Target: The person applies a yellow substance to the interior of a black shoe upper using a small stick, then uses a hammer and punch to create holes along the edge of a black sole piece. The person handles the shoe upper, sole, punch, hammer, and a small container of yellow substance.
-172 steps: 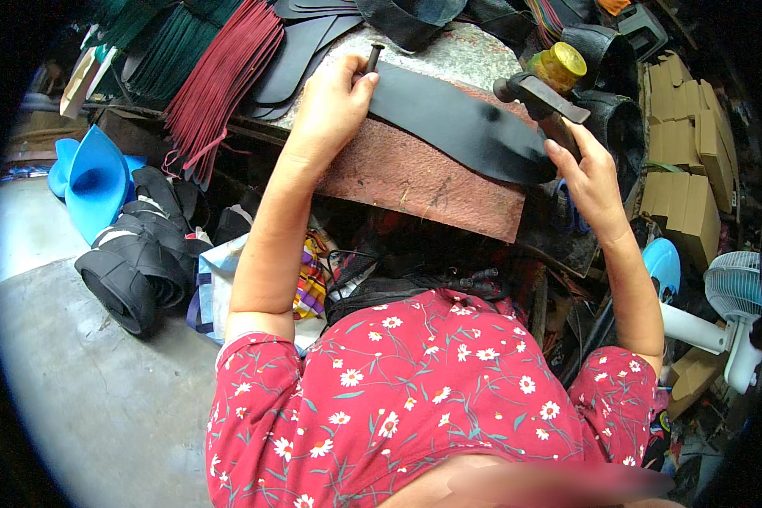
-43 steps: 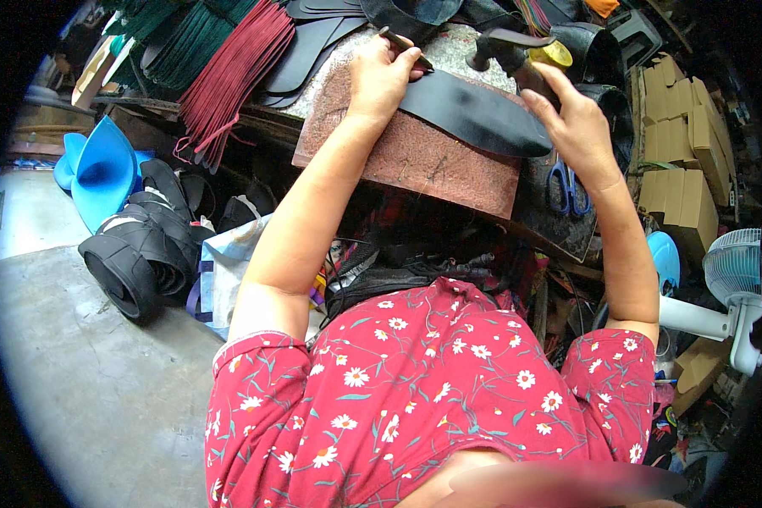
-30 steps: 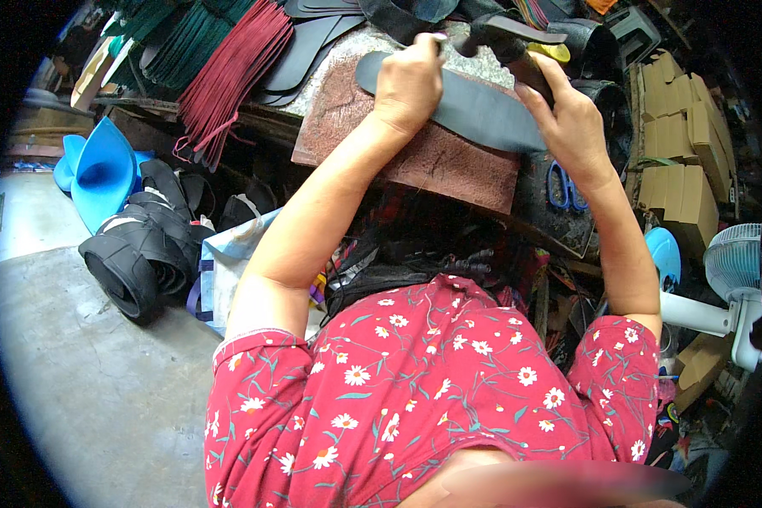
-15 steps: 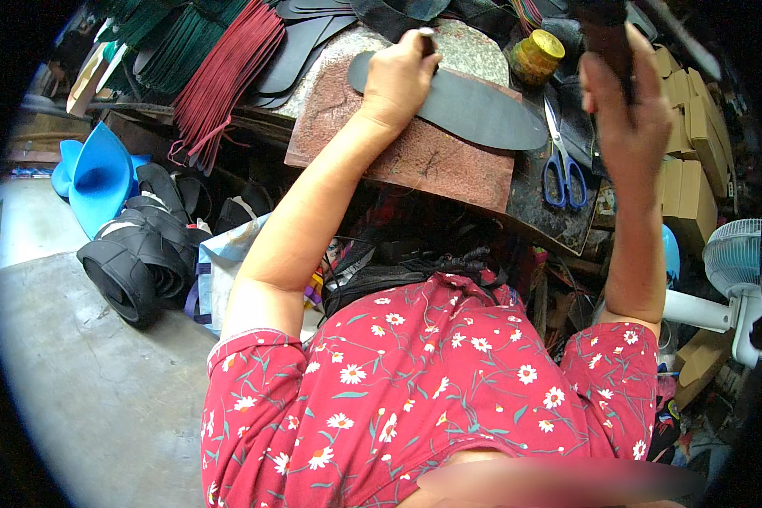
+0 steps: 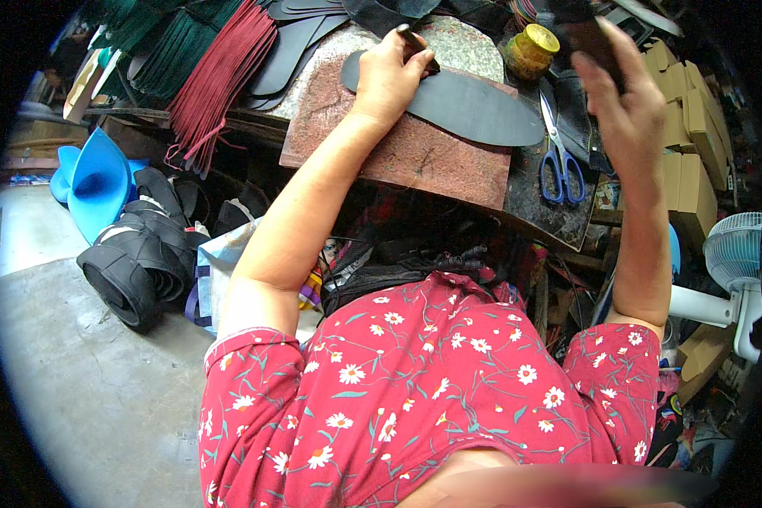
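A dark grey shoe sole [image 5: 476, 112] lies flat across a reddish-brown board, its left end partly under my left hand [image 5: 388, 78]. That hand is closed around a short dark punch [image 5: 410, 36], which leans with its upper end to the left; its lower end is by the sole's upper edge. Raised to the right of the sole, my right hand [image 5: 625, 110] grips a dark brown mallet [image 5: 591, 38]. The mallet is blurred and partly cut off by the picture's top. Scissors with blue handles [image 5: 560, 165] lie between the sole and my right forearm.
The reddish board [image 5: 436, 165] rests on a stone slab [image 5: 470, 42]. A yellow-lidded jar [image 5: 532, 51] stands behind the scissors. Red strips [image 5: 224, 80] and dark soles [image 5: 292, 55] are piled at left. Cardboard boxes [image 5: 694, 182] and a fan [image 5: 734, 254] are at right.
The punch now leans to the left, and my left hand has shifted slightly left with it. The mallet in my raised right hand has tipped to the left. The sole stays put.
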The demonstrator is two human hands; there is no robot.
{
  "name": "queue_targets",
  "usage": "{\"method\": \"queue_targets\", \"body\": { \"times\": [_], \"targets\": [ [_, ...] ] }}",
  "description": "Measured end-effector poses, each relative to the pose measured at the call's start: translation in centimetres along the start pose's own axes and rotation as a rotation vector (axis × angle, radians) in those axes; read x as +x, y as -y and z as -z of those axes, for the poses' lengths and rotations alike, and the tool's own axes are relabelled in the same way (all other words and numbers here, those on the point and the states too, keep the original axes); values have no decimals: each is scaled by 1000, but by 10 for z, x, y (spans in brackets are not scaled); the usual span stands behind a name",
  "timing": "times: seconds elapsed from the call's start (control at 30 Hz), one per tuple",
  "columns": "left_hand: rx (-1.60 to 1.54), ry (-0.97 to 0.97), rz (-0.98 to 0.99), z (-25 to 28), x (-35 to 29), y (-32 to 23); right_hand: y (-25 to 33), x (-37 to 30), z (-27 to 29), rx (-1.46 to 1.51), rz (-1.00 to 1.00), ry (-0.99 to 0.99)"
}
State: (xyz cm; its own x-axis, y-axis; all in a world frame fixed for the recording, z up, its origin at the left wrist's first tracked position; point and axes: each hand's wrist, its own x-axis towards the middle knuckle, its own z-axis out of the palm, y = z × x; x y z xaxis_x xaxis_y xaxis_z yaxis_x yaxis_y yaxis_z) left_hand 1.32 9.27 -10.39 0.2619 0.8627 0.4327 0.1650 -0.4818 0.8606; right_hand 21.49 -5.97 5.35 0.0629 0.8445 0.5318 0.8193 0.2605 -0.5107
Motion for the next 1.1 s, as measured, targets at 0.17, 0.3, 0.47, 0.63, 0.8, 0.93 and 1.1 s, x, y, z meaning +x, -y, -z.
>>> {"method": "queue_targets", "body": {
  "times": [0.17,0.3,0.47,0.63,0.8,0.93,1.1],
  "targets": [
    [424,71,-310,-7,-6,-17,-2,-6,-30,-214,315,-43],
    [23,-79,-18,-8,-4,-13,-41,-23,-40,-354,-20,147],
    [-452,49,222,-6,-3,-1,-29,-9,-17,-135,64,63],
    [125,28,-159,-7,-5,-11,23,-1,9,65,55,-77],
    [451,85,-456,-20,-13,-27,-11,-19,-33,-294,-40,166],
    [346,-21,-263,-20,-10,-23,-48,-29,-38,-315,-147,214],
    [-607,-113,276,1,6,-11,-50,-32,-52,-435,-170,356]
  ]
}}
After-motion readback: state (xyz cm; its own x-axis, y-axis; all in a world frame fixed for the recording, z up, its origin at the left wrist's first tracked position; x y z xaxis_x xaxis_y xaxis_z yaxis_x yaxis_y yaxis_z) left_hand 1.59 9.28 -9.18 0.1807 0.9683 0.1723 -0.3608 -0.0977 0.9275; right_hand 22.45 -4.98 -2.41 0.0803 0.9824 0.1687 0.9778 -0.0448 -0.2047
